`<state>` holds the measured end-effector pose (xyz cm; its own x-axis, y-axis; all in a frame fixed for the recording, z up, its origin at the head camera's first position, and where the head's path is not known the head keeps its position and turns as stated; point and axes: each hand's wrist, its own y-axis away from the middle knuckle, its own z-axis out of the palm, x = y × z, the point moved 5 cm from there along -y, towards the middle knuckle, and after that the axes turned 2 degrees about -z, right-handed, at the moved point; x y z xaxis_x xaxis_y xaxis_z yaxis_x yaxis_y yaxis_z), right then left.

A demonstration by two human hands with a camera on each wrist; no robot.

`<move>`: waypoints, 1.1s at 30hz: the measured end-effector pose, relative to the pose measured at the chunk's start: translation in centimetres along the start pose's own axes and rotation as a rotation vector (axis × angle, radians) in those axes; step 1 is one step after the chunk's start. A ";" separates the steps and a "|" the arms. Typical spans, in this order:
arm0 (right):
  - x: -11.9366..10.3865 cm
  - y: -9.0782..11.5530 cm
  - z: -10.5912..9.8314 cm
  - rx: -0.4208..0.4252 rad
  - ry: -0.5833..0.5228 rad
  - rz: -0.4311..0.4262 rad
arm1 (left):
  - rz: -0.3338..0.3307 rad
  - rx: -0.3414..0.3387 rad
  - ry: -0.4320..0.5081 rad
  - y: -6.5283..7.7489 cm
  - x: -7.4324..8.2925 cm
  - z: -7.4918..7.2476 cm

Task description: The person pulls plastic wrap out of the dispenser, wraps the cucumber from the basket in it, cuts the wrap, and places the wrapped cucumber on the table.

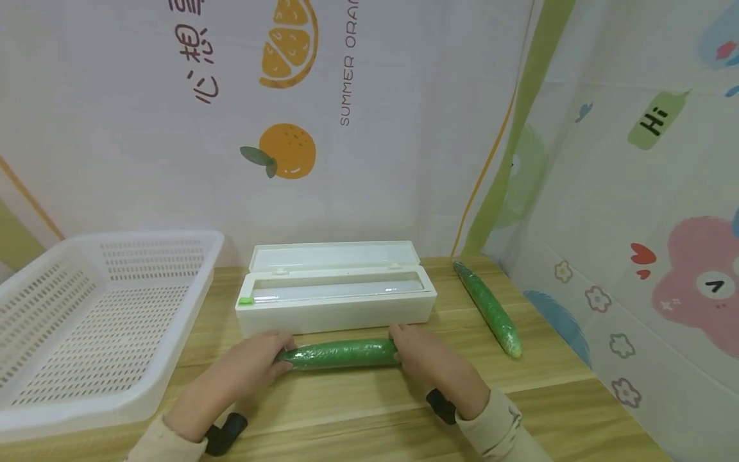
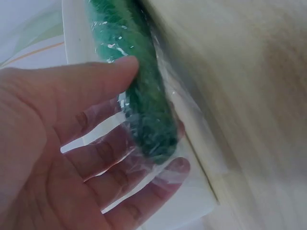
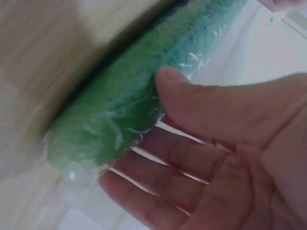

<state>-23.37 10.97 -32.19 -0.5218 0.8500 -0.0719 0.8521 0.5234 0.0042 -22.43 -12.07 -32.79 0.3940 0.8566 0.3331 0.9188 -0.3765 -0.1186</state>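
A green cucumber [image 1: 343, 354] wrapped in clear plastic film lies crosswise in front of a white cling film box in the head view. My left hand [image 1: 254, 360] grips its left end, thumb on one side and fingers behind. At the other end, my right hand [image 1: 428, 360] holds the cucumber the same way. In the left wrist view, loose film hangs past the cucumber's tip [image 2: 153, 139]. The right wrist view shows film bunched around the opposite end [image 3: 91, 139]. The cling film box [image 1: 337, 316] has its lid raised, with a roll visible inside and a green slider at its left.
A second cucumber [image 1: 487, 308], shiny as if wrapped, lies at the right of the wooden table [image 1: 335, 417]. To the left stands a white plastic basket [image 1: 190, 321] with perforated walls. Printed cloth [image 1: 381, 192] hangs behind the table and along the right side.
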 end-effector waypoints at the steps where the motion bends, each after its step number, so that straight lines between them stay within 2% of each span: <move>1: 0.1 0.0 0.0 -0.004 -0.011 0.003 | 0.001 0.001 0.000 0.0 0.0 0.0; 13: 1.0 -0.5 0.8 0.014 -0.051 0.000 | -0.034 0.033 0.030 0.0 -0.1 0.0; 20: 1.5 -0.9 1.7 0.042 -0.005 -0.037 | 0.006 0.016 -0.014 0.1 -0.1 0.4; 25: 2.2 -0.8 1.8 0.033 -0.124 -0.025 | 0.010 0.048 -0.029 0.1 -0.3 0.3; 29: 2.9 -0.7 1.6 -0.042 -0.242 0.007 | 0.035 0.072 -0.047 0.2 -0.2 0.3; 33: 3.3 -0.8 1.4 -0.117 -0.325 -0.025 | 0.031 0.059 -0.054 0.2 -0.3 0.5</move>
<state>-25.67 13.28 -33.80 -0.4857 0.7837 -0.3872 0.8190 0.5628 0.1119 -22.35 -12.24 -33.43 0.4211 0.8634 0.2777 0.9055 -0.3826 -0.1838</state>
